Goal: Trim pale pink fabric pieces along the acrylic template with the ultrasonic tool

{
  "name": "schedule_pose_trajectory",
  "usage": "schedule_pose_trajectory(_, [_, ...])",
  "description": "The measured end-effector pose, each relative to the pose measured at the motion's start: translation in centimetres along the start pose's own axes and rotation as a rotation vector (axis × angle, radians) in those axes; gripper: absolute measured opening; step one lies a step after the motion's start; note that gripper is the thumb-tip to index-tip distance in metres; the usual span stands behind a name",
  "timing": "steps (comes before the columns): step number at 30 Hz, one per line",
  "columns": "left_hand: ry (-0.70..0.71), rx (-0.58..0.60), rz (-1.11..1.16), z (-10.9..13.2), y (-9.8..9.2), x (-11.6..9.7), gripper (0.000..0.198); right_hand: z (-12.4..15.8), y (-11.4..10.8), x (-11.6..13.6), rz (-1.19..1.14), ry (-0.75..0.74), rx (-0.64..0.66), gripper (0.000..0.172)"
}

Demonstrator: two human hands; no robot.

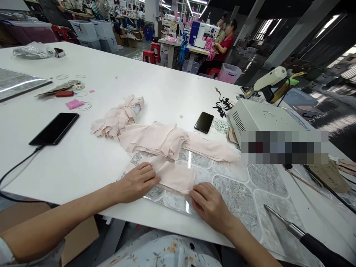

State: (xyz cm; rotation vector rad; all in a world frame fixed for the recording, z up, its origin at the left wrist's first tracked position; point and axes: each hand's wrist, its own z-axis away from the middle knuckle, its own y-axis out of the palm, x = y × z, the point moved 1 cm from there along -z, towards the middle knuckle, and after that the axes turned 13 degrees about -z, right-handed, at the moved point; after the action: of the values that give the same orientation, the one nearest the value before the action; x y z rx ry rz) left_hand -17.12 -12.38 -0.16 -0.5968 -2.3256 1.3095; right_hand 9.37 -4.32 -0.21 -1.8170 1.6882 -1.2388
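A pale pink fabric piece [178,177] lies flat on a clear, grey-patterned plastic mat [236,196] near the table's front edge. At its left end, my left hand [139,182] is closed with the fingertips pinching the cloth. My right hand [209,204] pinches the near right corner between thumb and fingers. Just beyond lies a stack of pink fabric pieces [155,139], with a longer flat pink strip [208,146] to its right. A gathered pink bundle [119,116] sits behind on the left.
A soldering iron [294,229] with a long metal tip points inward at the right. Behind it stands a grey metal box [258,118]. Two phones lie about, one black phone [55,129] cabled at left, a smaller phone [204,122] beyond the fabric. Rubber bands [221,126] lie beside it.
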Motion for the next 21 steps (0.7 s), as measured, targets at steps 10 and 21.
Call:
schedule_pose_trajectory(10, [0.083,0.102,0.1,0.0,-0.9,0.9,0.027,1.1,-0.1,0.9,-0.066,0.029,-0.032,0.029])
schedule_pose_trajectory(21, [-0.489,0.144,0.315,-3.2,-5.4,6.3,0.03,-8.6,-5.5,-0.2,-0.708,0.73,-0.132,0.018])
